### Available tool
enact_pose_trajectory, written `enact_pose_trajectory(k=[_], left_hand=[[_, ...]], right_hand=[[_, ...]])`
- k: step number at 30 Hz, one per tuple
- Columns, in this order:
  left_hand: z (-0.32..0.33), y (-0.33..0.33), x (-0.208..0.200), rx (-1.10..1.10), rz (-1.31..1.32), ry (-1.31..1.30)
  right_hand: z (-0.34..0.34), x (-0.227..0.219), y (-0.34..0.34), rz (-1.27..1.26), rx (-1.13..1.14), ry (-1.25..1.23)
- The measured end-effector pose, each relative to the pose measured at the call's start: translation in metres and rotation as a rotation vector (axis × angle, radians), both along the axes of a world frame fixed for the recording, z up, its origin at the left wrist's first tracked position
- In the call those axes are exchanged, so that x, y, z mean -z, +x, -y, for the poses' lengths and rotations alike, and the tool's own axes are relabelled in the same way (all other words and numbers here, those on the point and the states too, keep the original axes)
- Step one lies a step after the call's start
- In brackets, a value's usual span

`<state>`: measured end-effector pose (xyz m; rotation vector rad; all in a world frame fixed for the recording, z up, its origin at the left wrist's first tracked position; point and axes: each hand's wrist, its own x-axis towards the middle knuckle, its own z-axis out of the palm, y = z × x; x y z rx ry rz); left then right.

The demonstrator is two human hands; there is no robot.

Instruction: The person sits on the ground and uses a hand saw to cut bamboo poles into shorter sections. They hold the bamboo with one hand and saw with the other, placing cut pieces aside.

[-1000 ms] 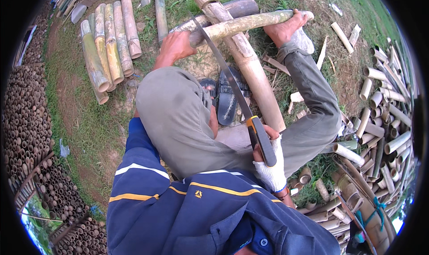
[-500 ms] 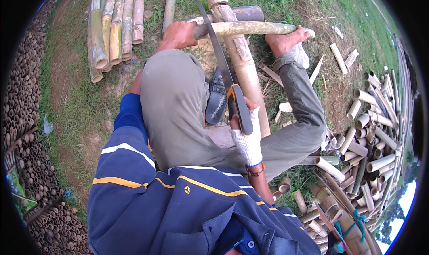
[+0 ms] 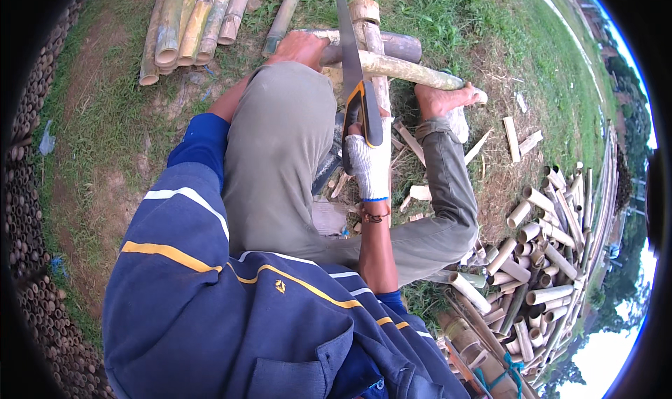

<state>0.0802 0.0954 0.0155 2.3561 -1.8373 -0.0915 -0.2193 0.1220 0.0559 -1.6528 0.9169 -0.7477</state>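
In a white knitted glove, my right hand [image 3: 368, 162] is closed round the black and orange handle of a handsaw [image 3: 348, 45]. The blade points away from me and crosses a bamboo pole [image 3: 413, 72] near its left end. My left hand [image 3: 299, 49] is bare and grips that end, its fingers partly hidden beyond my knee. Toward its right end, my bare foot [image 3: 441, 100] presses on the pole. Beneath it, a thick bamboo post [image 3: 373, 45] and a dark crosswise bamboo piece [image 3: 402, 47] act as a rest.
Long bamboo poles [image 3: 199, 24] lie side by side at the far left. A heap of short cut bamboo pieces [image 3: 542, 259] spreads at the right. Split scraps [image 3: 511, 138] lie on the grass beyond my foot. Stacked bamboo ends [image 3: 63, 329] line the left edge.
My right hand has pushed the handsaw forward, away from me, along the cut. My left hand and foot still hold the bamboo pole. The view has also shifted.
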Motion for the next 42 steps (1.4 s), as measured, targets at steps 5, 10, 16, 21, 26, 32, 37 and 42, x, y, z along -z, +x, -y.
enact_pose_trajectory(k=[5,10,16,21,26,32,37,42], left_hand=[[0.041,-0.029,-0.001,0.147,-0.012,-0.014],[0.041,-0.027,-0.007,0.098,-0.028,0.012],[0.005,-0.007,-0.001,-0.003,0.008,-0.015],[0.0,0.002,0.008,0.001,0.002,-0.06],[0.025,-0.029,0.015,0.086,0.017,-0.089],[-0.006,-0.01,0.027,-0.06,0.012,-0.099],[0.012,-0.008,-0.004,0.034,-0.021,-0.064],[-0.017,0.01,0.004,-0.025,-0.004,-0.039]], right_hand=[[-0.105,-0.026,-0.128,-0.187,0.141,-0.013],[-0.11,-0.008,-0.15,-0.187,0.194,0.018],[0.035,-0.012,0.043,-0.015,-0.001,-0.096],[-0.013,0.004,-0.007,-0.036,0.001,-0.203],[-0.124,0.001,-0.172,-0.147,0.172,0.204],[-0.027,-0.029,-0.021,-0.13,0.054,0.252],[0.028,-0.016,0.012,-0.046,0.007,0.083],[-0.071,-0.01,-0.085,-0.136,-0.065,0.01]])
